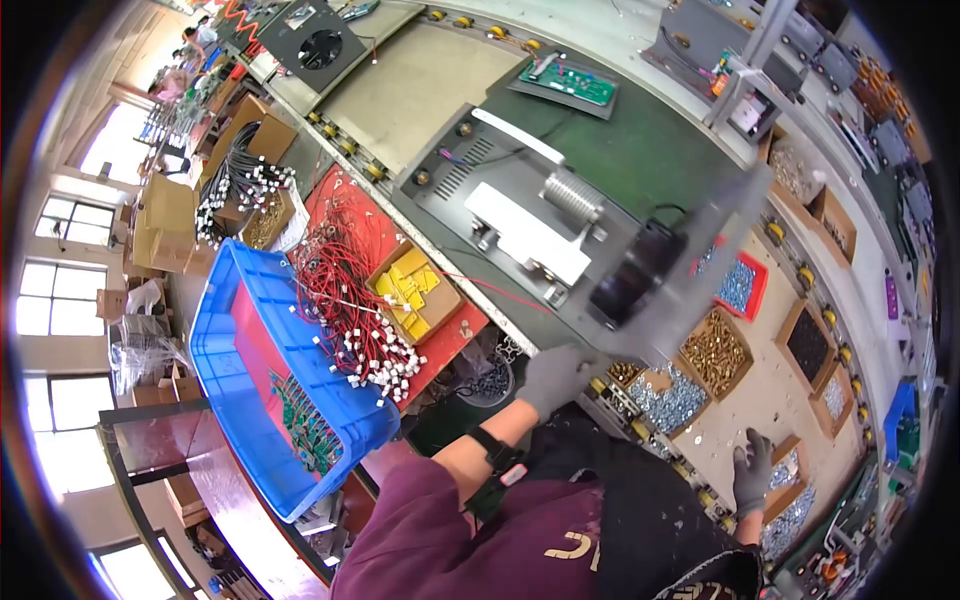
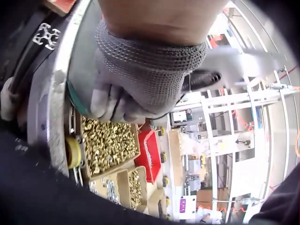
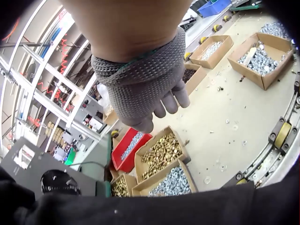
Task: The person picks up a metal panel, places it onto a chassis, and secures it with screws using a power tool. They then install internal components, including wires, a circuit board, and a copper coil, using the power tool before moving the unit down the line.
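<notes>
My gloved left hand is at the near lower edge of a grey metal panel, fingers curled at that edge. The panel stands tilted and blurred, with a black round part on its face. Beside it lies a grey metal housing bearing a white bracket and a ribbed metal cylinder. In the left wrist view, the grey glove hides most of the grip. My gloved right hand hovers over the beige work surface with loosely bent fingers, holding nothing, near a box of silver fasteners.
Boxes of brass fasteners and silver nuts, plus a red tray, stand by the panel. To the left are a blue bin, red wires and a box of yellow pieces. A green circuit board lies behind.
</notes>
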`<state>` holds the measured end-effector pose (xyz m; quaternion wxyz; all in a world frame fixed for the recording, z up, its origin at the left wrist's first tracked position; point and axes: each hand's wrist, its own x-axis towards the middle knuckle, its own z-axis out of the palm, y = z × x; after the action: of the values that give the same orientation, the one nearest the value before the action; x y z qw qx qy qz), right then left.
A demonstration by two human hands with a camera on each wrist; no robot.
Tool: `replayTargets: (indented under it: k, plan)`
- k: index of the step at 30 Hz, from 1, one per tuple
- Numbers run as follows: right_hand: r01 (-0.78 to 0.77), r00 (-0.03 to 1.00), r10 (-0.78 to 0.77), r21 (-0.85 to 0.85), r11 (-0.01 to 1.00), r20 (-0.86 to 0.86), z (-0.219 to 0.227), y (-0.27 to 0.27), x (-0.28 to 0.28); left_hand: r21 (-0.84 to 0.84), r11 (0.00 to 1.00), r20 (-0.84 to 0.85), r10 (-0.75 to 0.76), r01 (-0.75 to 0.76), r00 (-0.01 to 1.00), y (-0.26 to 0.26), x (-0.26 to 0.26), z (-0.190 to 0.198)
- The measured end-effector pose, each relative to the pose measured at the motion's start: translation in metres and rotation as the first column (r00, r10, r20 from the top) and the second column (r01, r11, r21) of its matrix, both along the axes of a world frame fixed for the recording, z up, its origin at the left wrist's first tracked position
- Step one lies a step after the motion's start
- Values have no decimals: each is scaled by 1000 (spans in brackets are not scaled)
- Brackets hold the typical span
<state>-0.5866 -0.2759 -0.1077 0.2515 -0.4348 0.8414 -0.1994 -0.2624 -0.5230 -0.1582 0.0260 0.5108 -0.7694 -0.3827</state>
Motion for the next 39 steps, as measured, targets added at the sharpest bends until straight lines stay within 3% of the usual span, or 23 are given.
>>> replayTargets:
  k: [3,5,6,7,9,11,12,14,15,16,17,18,22,25,26,28,29,30,32,34,36,38,39]
  plan:
    - [-32,999,32,-4,999,41,-1,-17,21,-129,968,177,237,-217,955,-7,29,12]
    - [-1,991,3,-10,1000,134,-21,-2,26,-472,861,109,270,-189,957,-24,48,-3]
    - [18,977,-10,-38,999,212,-53,21,17,-526,844,206,252,-110,946,-31,51,-15]
    - [-462,749,494,186,867,-441,-94,52,2,-485,874,235,145,-14,961,-37,54,-20]
    - [-383,813,428,191,904,-395,-97,56,4,-434,894,255,1,113,967,-38,49,-27]
    - [-262,899,314,200,944,-304,-99,57,14,-346,865,179,-319,364,930,-27,40,-34]
    - [-198,933,249,206,958,-258,-98,56,20,-334,856,175,-355,395,918,-19,36,-44]
    - [-66,981,102,209,976,-168,-97,54,34,-375,612,208,-676,696,707,-1,23,-69]
    - [-6,992,32,206,978,-123,-96,53,41,-422,537,209,-727,731,654,2,15,-66]
    - [48,997,-34,203,978,-73,-94,52,47,-418,518,214,-742,746,635,5,6,-63]
    - [191,970,-200,70,979,136,-90,52,53,-458,449,211,-783,767,585,8,-1,-61]
    - [205,967,-213,67,976,143,-101,62,54,-500,380,211,-818,778,535,9,-5,-61]
    - [424,901,-423,17,906,96,-150,114,44,-548,404,58,-855,733,515,22,-21,-50]
    - [645,756,-605,-127,754,249,-120,94,56,-386,460,40,-857,799,513,40,-38,-15]
    - [656,748,-617,-127,744,244,-141,107,48,-281,485,41,-856,828,516,45,-43,-13]
    - [388,917,-393,-79,918,-64,-194,156,24,-175,475,6,-876,863,483,52,-55,-23]
    - [608,768,-537,-133,783,349,-114,108,39,-37,480,15,-876,876,481,49,-63,-19]
    - [636,761,-539,-252,730,360,-80,95,47,99,473,23,-881,876,473,46,-74,-13]
    - [737,674,-673,-348,579,305,-46,86,45,148,420,42,-907,896,418,42,-84,-2]
    - [626,748,-650,-469,622,135,-37,84,39,224,277,36,-961,934,276,41,-88,0]
    - [553,747,-661,-487,676,-69,-13,74,30,237,274,9,-960,932,280,42,-90,10]
    - [655,709,-702,-432,620,66,7,69,21,233,172,-16,-984,957,180,34,-80,24]
    - [744,647,-735,-378,551,202,8,66,20,158,243,18,-970,957,243,18,-68,34]
